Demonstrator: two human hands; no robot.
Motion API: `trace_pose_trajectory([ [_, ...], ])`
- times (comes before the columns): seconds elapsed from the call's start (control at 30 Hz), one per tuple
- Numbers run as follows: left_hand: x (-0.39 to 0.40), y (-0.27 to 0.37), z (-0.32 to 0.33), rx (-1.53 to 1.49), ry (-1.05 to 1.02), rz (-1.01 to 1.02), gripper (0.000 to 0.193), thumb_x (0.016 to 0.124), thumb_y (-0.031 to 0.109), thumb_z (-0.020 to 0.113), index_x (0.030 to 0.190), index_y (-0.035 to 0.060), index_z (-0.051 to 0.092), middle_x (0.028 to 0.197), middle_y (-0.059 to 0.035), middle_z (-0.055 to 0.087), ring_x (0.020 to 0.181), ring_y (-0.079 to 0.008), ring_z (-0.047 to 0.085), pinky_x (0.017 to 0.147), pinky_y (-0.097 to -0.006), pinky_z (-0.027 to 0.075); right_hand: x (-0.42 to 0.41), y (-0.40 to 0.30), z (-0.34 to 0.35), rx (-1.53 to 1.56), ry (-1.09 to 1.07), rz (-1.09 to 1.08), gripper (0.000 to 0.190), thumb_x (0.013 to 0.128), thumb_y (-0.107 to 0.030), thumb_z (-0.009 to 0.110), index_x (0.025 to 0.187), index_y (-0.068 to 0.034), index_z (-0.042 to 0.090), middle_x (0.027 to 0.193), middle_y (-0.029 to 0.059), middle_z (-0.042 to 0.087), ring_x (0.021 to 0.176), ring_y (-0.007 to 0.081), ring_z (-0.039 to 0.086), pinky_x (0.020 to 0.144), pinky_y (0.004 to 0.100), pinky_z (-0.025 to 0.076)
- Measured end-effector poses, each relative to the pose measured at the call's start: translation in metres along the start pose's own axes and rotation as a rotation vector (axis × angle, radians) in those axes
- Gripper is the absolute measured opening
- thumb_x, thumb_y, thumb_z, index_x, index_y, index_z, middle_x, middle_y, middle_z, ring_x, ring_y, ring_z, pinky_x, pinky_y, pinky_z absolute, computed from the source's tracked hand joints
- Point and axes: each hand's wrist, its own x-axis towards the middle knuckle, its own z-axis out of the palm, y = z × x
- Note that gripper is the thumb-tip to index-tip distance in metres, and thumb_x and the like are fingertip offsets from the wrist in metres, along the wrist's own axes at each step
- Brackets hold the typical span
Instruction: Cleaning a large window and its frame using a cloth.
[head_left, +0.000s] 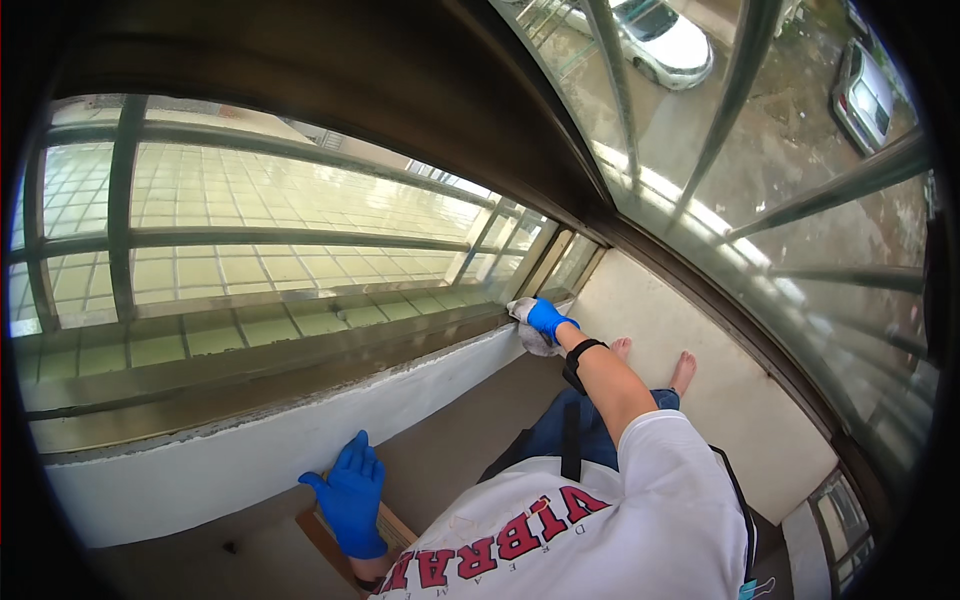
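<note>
My right hand (547, 318), in a blue glove, presses a grey-white cloth (538, 343) against the lower corner of the window frame (517, 289). Part of the cloth hangs down over the edge of the white sill wall (247, 457). My left hand (351, 495), gloved in blue too, holds nothing; its thumb stands apart from the fingers. It hovers near the white wall, above a brown wooden object (319, 536) that it partly covers. Whether the left fingertips touch the wall, I cannot tell.
My bare feet (682, 369) rest on a pale ledge (750, 427). Beside it runs a large dark-framed glass pane (817, 330) with metal bars outside. Through the glass, a white car (675, 49) stands far below. More bars (300, 238) cross the left window.
</note>
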Motion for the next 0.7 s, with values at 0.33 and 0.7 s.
trace_pose_trajectory([
  [0.33,-0.001,0.001,-0.001,-0.070,0.035,-0.020,0.098,0.078,0.069,0.038,0.137,-0.0049,0.015,0.143,-0.0142,0.025,0.119,-0.0264,0.041,0.097,-0.0422,0.034,-0.021,-0.024,-0.019,0.371,0.938,0.651,0.041,0.072,-0.034,0.061,0.098,-0.004,0.054,0.100,0.0216,0.058,0.091,0.0382,0.057,0.078,0.0435,0.045],
  [0.7,-0.001,-0.003,-0.001,-0.011,0.066,0.014,0.105,0.071,0.076,0.038,0.133,-0.0079,0.024,0.137,-0.0171,0.034,0.109,-0.0278,0.045,0.092,-0.0404,0.036,0.020,0.005,-0.091,0.621,1.448,0.499,0.053,0.067,-0.042,0.068,0.100,-0.002,0.055,0.097,0.0199,0.062,0.093,0.0331,0.059,0.077,0.0397,0.047],
])
